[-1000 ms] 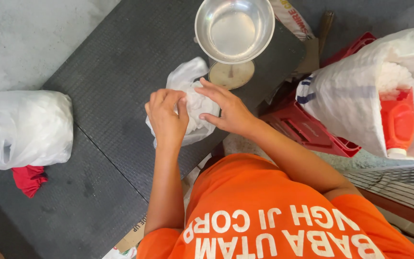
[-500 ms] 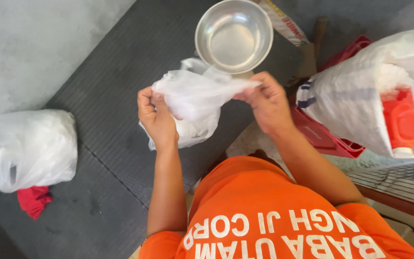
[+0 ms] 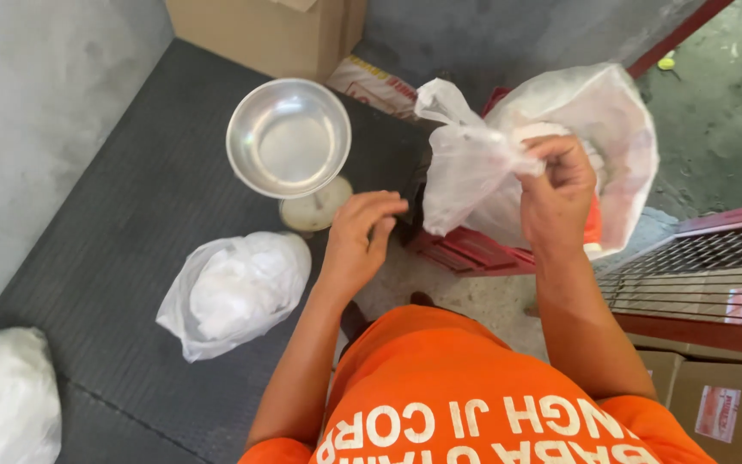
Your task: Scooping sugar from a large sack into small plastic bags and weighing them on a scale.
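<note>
Gripping thin plastic bag (image 3: pixel 465 176) in raised right hand (image 3: pixel 557 193) | left hand (image 3: pixel 361 236) loose, empty

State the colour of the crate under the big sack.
Red; the crate shows in the head view.

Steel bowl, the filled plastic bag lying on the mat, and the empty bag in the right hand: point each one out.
Steel bowl (image 3: pixel 288 136), head view, on its shiny inner bottom.
Filled plastic bag (image 3: pixel 235 290), head view, on its white bulging middle.
Empty bag (image 3: pixel 465 176), head view, on its hanging body, left of the right hand (image 3: pixel 557 193).
</note>
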